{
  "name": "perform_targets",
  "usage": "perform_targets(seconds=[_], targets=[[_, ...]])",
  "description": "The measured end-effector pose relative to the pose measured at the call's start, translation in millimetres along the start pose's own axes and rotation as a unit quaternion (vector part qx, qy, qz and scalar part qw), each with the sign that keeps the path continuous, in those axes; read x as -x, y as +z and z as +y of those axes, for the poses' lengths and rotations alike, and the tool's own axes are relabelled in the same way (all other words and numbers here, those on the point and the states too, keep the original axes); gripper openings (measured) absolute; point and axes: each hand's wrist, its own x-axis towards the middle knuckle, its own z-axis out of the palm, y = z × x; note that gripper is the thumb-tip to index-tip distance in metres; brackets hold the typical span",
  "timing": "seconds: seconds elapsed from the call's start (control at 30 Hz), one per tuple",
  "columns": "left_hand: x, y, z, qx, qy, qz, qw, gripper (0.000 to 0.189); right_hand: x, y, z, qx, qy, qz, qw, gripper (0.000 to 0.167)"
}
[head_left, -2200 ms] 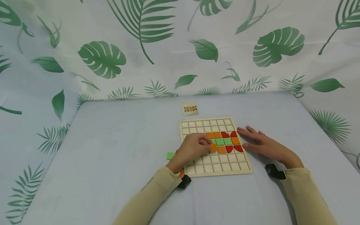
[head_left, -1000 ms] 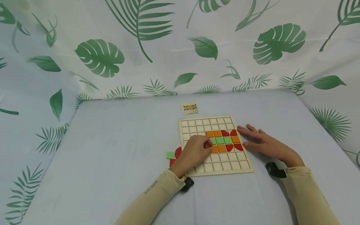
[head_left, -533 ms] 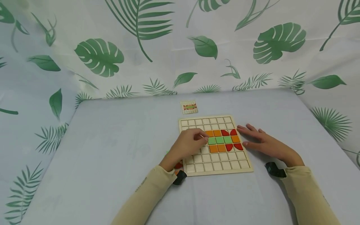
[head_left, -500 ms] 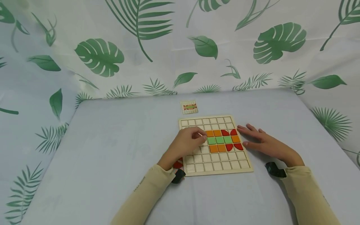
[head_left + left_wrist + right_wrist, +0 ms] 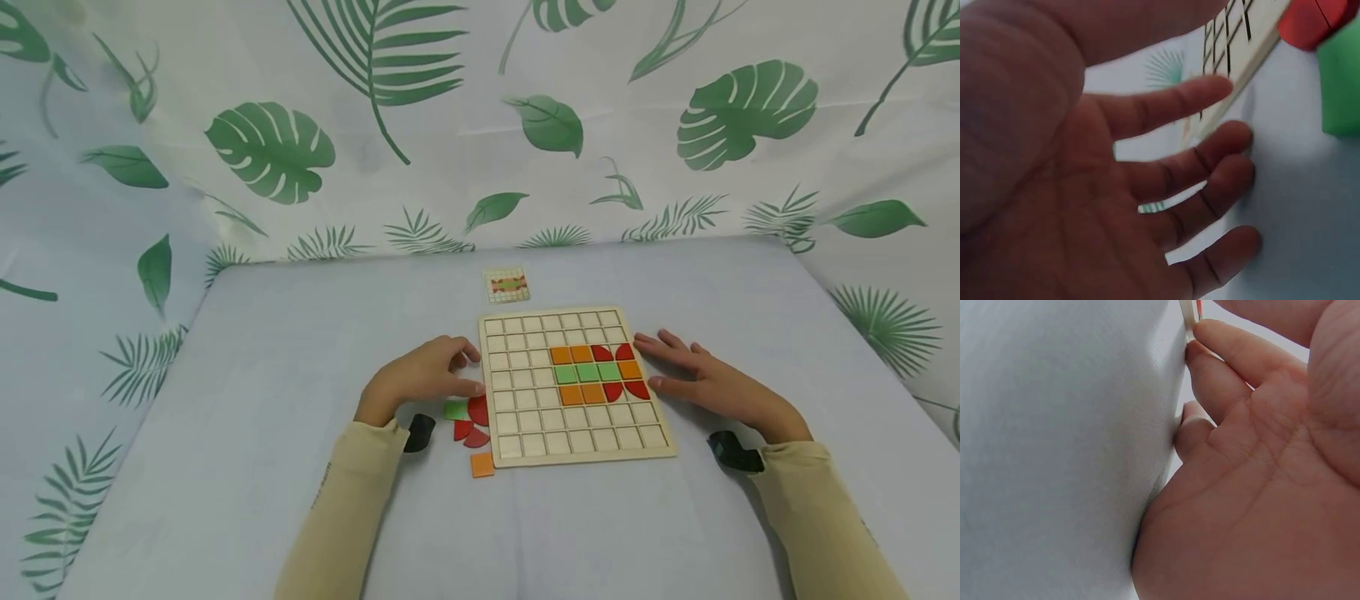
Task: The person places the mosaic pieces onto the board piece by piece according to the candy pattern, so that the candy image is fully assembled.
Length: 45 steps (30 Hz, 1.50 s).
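Observation:
A wooden grid board (image 5: 525, 425) lies mid-table. On its right half sit orange square tiles (image 5: 572, 394), green square tiles (image 5: 587, 372) and red quarter-round tiles (image 5: 637, 389). My left hand (image 5: 420, 372) is at the board's left edge, fingers loosely bent and holding nothing. Just below it are a loose green tile (image 5: 456, 409) and several red tiles (image 5: 476, 437); the left wrist view shows the green tile (image 5: 1341, 81) beyond the fingertips. My right hand (image 5: 716, 385) rests on the table with straight fingers touching the board's right edge.
A small pattern card (image 5: 507, 285) lies behind the board, printed with a similar red, orange and green design. A loose orange tile (image 5: 482, 465) is by the board's front left corner. A leaf-print cloth (image 5: 450, 183) hangs behind the white table (image 5: 300, 350).
The left hand set an orange tile into the lower orange row, then moved left off the board. Loose tiles beside the board have come into view. The right hand has stayed put.

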Motion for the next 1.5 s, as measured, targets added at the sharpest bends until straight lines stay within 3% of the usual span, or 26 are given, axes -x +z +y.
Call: perform_targets(seconds=[0.13, 0.3, 0.53, 1.03, 1.27, 1.5], targets=[[-4.8, 3.3, -2.1, -0.06, 0.001, -0.027, 0.9978, 0.04, 0.0, 0, 1, -0.003, 0.002, 0.0, 1.0, 0.077], [-6.9, 9.8, -0.6, -0.106, -0.01, -0.018, 0.9941, 0.039, -1.8, 1, 3, -0.003, 0.002, -0.002, 1.0, 0.077], [-8.2, 9.0, -6.1, -0.09, -0.009, 0.0, 0.9959, 0.023, -3.9, 2, 4, 0.002, -0.001, -0.002, 1.0, 0.075], [-8.8, 3.7, -12.1, -0.091, -0.017, 0.041, 0.9949, 0.017, -1.3, 0, 1, -0.003, -0.006, -0.004, 1.0, 0.075], [-12.8, 7.7, -15.8, -0.07, -0.026, 0.09, 0.9931, 0.01, -1.3, 1, 0, -0.006, -0.003, -0.004, 1.0, 0.076], [-14.7, 6.1, -18.9, -0.056, -0.023, 0.083, 0.9947, 0.024, -0.8, 0, 0, -0.005, -0.004, -0.004, 1.0, 0.075]])
